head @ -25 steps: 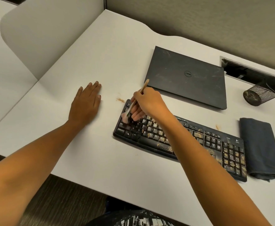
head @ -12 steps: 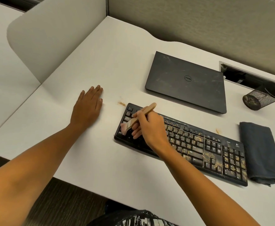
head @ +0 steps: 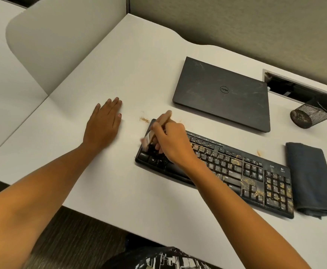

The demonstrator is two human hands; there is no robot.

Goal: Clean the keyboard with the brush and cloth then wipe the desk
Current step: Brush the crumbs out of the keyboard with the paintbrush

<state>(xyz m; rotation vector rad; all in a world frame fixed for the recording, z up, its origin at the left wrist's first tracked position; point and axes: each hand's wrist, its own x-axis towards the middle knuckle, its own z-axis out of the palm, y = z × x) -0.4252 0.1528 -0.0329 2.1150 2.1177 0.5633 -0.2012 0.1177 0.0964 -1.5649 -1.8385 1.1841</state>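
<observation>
A black keyboard (head: 236, 171) lies on the white desk (head: 120, 191), its middle and right keys speckled with tan crumbs. My right hand (head: 170, 140) grips a small wooden-handled brush (head: 149, 135) over the keyboard's left end, bristles down on the keys and blurred by motion. My left hand (head: 104, 125) rests flat on the desk to the left of the keyboard, fingers straight. A folded dark cloth (head: 311, 179) lies just right of the keyboard.
A shut black laptop (head: 222, 94) lies behind the keyboard. A black mesh cup (head: 311, 113) lies tipped over at the right, near a cable slot (head: 294, 88). Tan crumbs (head: 144, 119) sit on the desk by the keyboard's far left corner. A white divider (head: 52, 41) stands at the left.
The brush has kept sweeping over the keyboard's left end, its handle changing tilt. My left hand stays flat on the desk. The view has shifted slightly.
</observation>
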